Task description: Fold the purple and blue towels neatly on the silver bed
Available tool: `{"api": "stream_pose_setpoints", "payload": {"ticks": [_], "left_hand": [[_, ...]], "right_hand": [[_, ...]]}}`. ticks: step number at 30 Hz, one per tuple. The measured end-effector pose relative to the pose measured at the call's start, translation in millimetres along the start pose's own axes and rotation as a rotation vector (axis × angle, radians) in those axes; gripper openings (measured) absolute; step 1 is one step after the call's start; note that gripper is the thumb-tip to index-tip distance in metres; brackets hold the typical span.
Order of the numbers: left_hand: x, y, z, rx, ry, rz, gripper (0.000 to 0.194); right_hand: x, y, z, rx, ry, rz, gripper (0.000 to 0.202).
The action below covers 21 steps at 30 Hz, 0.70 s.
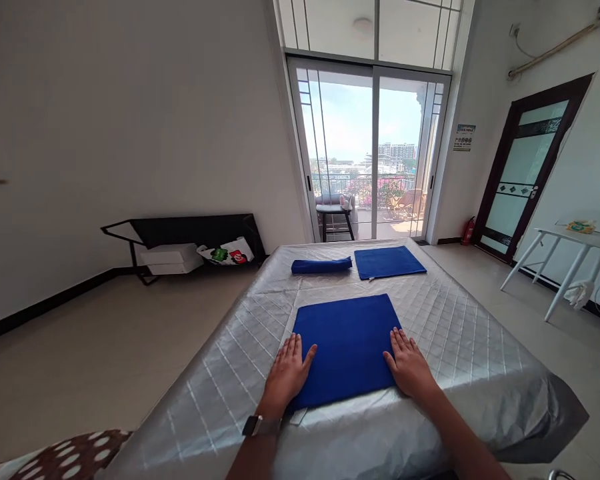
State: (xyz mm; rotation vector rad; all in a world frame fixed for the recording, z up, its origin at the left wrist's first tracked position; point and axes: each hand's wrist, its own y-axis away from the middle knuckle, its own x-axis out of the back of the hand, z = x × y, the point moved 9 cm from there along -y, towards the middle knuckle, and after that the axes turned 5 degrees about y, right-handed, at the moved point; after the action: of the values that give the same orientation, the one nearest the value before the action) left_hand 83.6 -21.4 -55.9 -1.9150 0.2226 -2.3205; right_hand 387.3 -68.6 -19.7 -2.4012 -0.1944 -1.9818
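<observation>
A blue cloth (347, 350), spread flat in a rough rectangle, lies near the front of a silver quilted cover (230, 387). My left hand (289, 368) rests flat over its left edge, fingers stretched out and thumb apart. On the opposite edge my right hand (409, 363) presses down, its fingers extended as well. A small white tag sticks out by my left wrist, which wears a watch (258, 425). Farther back on the cover are a rolled blue cloth (321, 266) and, to its right, another flat blue cloth (390, 263).
Beyond the cover stands a sliding glass door (375, 153). By the left wall, a black rack (195, 233) holds white boxes (169, 259) and a printed bag (230, 253). At right are a white table (575, 243), a fire extinguisher (467, 231) and a dark-framed door (530, 173).
</observation>
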Motion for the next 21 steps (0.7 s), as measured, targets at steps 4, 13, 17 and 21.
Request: {"api": "stream_pose_setpoints", "payload": {"ticks": [4,13,17,21], "left_hand": [[16.0,-0.7,2.7,0.062,-0.039,-0.032,0.079],[-10.6,42.1,220.1,-0.485,0.136,-0.093,0.067],[-17.0,45.7,216.6,-0.468,0.125,-0.109,0.062],[-15.5,42.8,133.2,-0.303,0.053,-0.143,0.061]], "right_hand": [[1.0,1.6,-1.9,0.022,-0.062,0.021,0.066],[-0.1,1.2,-6.1,0.073,-0.004,0.057,0.061],[1.4,1.3,-5.7,0.058,-0.003,0.045,0.060],[5.4,2.6,-5.8,0.034,-0.016,0.050,0.063]]}}
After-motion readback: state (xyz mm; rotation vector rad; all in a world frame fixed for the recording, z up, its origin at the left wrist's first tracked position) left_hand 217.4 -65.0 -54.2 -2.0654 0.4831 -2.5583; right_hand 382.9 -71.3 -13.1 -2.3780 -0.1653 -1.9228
